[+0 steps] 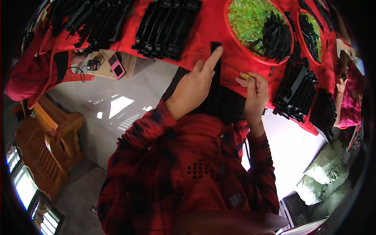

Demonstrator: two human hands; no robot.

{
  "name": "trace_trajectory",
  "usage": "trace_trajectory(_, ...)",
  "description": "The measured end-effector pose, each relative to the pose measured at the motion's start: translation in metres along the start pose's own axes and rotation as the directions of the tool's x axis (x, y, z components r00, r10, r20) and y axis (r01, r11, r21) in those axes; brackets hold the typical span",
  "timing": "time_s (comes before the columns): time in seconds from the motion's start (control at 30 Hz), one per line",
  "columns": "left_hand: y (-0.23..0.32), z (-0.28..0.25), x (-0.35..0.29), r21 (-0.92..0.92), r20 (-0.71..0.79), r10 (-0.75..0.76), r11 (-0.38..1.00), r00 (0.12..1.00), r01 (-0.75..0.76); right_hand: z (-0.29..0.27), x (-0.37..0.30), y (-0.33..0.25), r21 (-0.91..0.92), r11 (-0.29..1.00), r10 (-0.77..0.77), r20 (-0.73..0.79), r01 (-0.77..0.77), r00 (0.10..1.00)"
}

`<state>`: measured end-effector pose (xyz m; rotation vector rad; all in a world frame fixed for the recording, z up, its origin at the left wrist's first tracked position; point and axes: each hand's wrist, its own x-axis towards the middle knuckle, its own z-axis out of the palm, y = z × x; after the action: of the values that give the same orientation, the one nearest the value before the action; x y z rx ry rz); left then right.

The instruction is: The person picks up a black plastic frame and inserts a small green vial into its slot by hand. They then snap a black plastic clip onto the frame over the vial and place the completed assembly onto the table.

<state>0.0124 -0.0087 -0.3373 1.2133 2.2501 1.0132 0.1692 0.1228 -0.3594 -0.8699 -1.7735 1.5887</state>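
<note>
My left hand (191, 92) is at a long black plastic bar (216, 74) that runs from the red table edge toward my lap. Its index finger lies stretched along the bar's far end, and the other fingers are curled, partly hidden, around its side. Between the thumb and fingers of my right hand (256, 92) is a small yellow translucent piece (245, 76), held just right of the bar. Beyond it sits a red oval basin (231, 37) with yellow-green clear pieces (246, 19) and thin black pieces (274, 37).
Rows of black plastic bars (166, 27) lie on the red-covered table (199, 31), with more bars (297, 90) at the right. A second basin (312, 37) stands beyond. Left are a pink phone (116, 66) and wooden bench (43, 149); pale sacks (323, 172) sit right, near another person's arm (341, 78).
</note>
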Motion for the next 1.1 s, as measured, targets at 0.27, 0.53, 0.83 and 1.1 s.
trace_trajectory(0.27, -0.015, 0.005, 0.016, 0.120, -0.001, 0.191, 0.975, 0.982, -0.190, -0.001, -0.001, -0.002, 0.033, 0.999, -0.012, 0.014, 0.012, 1.000)
trace_trajectory(0.53, -0.014, -0.007, 0.023, -0.036, -0.036, 0.176, 0.984, 0.984, -0.177, -0.012, -0.006, -0.018, -0.047, 0.997, -0.059, -0.021, 0.058, 0.998)
trace_trajectory(0.83, -0.003, -0.010, 0.028, 0.336, -0.068, 0.238, 0.920, 0.969, -0.203, -0.011, -0.004, -0.016, -0.340, 0.925, -0.191, -0.028, 0.171, 0.981)
trace_trajectory(1.1, -0.010, -0.002, 0.022, 0.282, -0.061, 0.287, 0.924, 0.956, -0.259, -0.004, 0.013, -0.017, -0.677, 0.625, -0.420, 0.128, 0.388, 0.899)
